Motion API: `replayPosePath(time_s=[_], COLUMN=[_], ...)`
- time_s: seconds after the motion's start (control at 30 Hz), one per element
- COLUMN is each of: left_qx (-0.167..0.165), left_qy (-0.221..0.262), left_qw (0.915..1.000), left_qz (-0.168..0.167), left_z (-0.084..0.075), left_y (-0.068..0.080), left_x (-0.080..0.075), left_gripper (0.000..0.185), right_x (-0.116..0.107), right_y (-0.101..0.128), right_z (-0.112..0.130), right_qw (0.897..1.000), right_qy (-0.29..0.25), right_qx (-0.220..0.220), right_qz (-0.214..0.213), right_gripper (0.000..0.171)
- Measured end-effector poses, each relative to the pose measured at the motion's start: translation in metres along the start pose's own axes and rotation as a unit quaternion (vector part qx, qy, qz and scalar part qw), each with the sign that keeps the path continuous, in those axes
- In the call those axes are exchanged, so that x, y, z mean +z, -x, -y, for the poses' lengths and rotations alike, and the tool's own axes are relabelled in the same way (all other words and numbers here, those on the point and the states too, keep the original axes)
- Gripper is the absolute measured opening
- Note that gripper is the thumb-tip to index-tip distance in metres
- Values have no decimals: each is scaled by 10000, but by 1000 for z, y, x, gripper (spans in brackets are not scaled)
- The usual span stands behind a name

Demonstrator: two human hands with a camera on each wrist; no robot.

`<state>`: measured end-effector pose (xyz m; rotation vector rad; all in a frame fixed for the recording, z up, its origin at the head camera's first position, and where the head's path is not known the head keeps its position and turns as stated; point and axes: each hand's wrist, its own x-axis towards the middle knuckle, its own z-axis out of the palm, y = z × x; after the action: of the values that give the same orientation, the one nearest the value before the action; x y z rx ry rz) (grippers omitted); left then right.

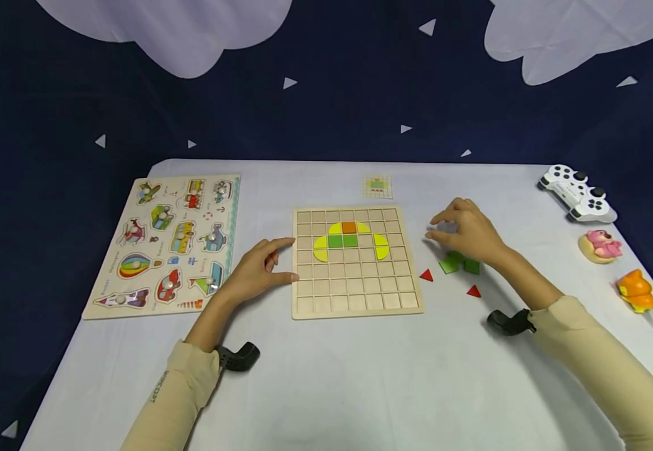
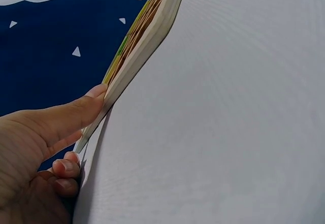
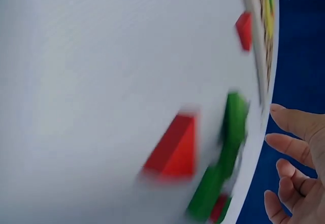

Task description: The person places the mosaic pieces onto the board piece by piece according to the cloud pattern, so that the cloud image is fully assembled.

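A wooden grid board [image 1: 355,288] lies mid-table. Set in it are yellow rounded pieces [image 1: 381,247], an orange square [image 1: 349,227] and green squares [image 1: 342,240]. My left hand [image 1: 255,269] rests its thumb and a fairly straight forefinger against the board's left edge; in the left wrist view the thumb [image 2: 94,102] meets the board's side. Right of the board, my right hand [image 1: 467,232] hovers with thumb and fingers apart, nothing between them. Just below it lie loose green blocks [image 1: 450,263], partly hidden, and two red triangular blocks [image 1: 426,275], one nearer the board.
A small pattern card [image 1: 378,186] lies behind the board. On the left is a vehicle peg puzzle [image 1: 157,250]. Along the right side sit a white game controller [image 1: 577,193], a pink figure [image 1: 601,245] and an orange toy [image 1: 639,291]. A dark curtain [image 1: 326,119] hangs behind the table.
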<state>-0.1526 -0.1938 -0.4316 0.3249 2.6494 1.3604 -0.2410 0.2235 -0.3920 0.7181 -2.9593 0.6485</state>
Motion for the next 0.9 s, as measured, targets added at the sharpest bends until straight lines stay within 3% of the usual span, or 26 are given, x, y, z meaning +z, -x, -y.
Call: replayPosePath(time_s=[0.3,0.57,0.9], left_qx=[-15,-25,1], left_qy=[49,53,59], left_qw=[10000,9999,9999], left_qz=[71,92,92], left_z=[0,0,0], left_y=[0,0,0], left_x=[0,-1,-1], left_gripper=[72,72,72], right_x=[-14,-14,-10], right_y=[28,36,37], right_z=[-32,-48,-47], right_qw=[9960,9952,9945], right_qy=[308,363,404], right_qx=[739,791,866], right_qz=[-397,-457,-428], right_gripper=[36,37,38])
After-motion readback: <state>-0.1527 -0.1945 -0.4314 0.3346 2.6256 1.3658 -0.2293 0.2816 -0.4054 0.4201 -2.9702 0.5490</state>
